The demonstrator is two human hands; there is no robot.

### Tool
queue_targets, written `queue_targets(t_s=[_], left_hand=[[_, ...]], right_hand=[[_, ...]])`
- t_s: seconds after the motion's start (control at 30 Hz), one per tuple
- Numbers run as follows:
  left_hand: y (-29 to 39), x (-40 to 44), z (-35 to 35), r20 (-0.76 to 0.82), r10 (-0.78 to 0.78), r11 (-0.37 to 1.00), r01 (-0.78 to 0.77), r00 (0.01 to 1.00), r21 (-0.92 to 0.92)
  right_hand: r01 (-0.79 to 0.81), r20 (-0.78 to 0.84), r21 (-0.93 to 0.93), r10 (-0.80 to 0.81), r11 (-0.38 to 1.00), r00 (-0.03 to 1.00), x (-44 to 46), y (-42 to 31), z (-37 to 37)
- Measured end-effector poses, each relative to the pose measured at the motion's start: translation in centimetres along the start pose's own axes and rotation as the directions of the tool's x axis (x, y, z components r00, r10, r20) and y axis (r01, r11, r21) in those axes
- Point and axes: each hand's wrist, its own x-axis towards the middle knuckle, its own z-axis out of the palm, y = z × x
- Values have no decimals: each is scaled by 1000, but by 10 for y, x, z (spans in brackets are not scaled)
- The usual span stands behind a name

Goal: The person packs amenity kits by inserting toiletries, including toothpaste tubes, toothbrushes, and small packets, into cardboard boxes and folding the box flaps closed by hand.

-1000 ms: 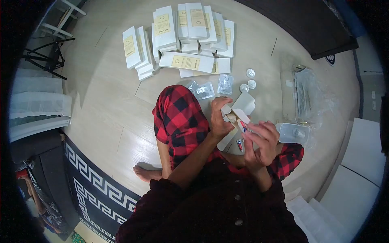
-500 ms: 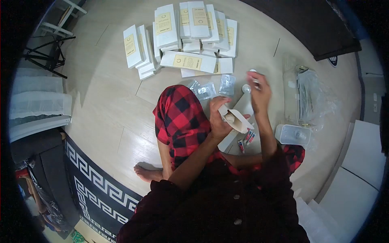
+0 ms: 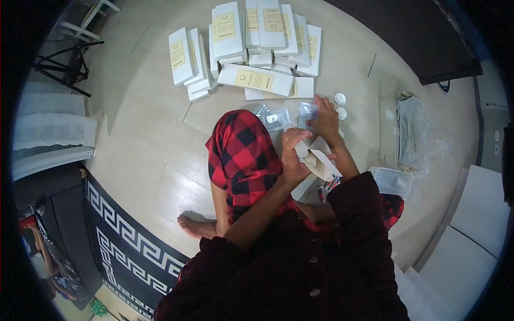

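Observation:
My left hand (image 3: 293,160) is wrapped around a small white carton (image 3: 319,162), tilted with its open end and flaps towards me. Something pale shows inside the carton. Above it, my right hand (image 3: 325,119) has its fingers at the right edge of a clear plastic packet (image 3: 307,113), which lies on the floor. More clear packets (image 3: 276,119) lie just to the left. Beside my right hand are round white discs (image 3: 340,98). Small red, white and blue tubes (image 3: 323,191) are partly hidden below the carton and my right sleeve.
Several white boxes with yellow labels (image 3: 254,80) are stacked ahead. At right, a clear plastic tub (image 3: 393,181) sits near a plastic-wrapped bundle (image 3: 409,131). A dark piece of furniture (image 3: 407,37) fills the far right. A black-and-white patterned rug (image 3: 123,241) lies at lower left.
My right hand has moved left from the round discs to the clear packet. My left hand still holds the carton. The whole view has shifted slightly.

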Motion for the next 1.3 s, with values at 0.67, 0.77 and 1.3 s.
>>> queue_targets(t_s=[0.67, 0.77, 1.3], left_hand=[[27, -4, -1, 134, -59, 981, 33, 989, 191], [48, -6, 4, 203, -17, 968, -35, 979, 247], [116, -20, 35, 377, -384, 893, 236, 843, 383]], right_hand=[[210, -471, 282, -56, 936, 880, -142, -111, -204], [194, -411, 169, -110, 966, 905, -144, -104, -202], [90, -259, 199, -36, 976, 965, -173, -59, -239]])
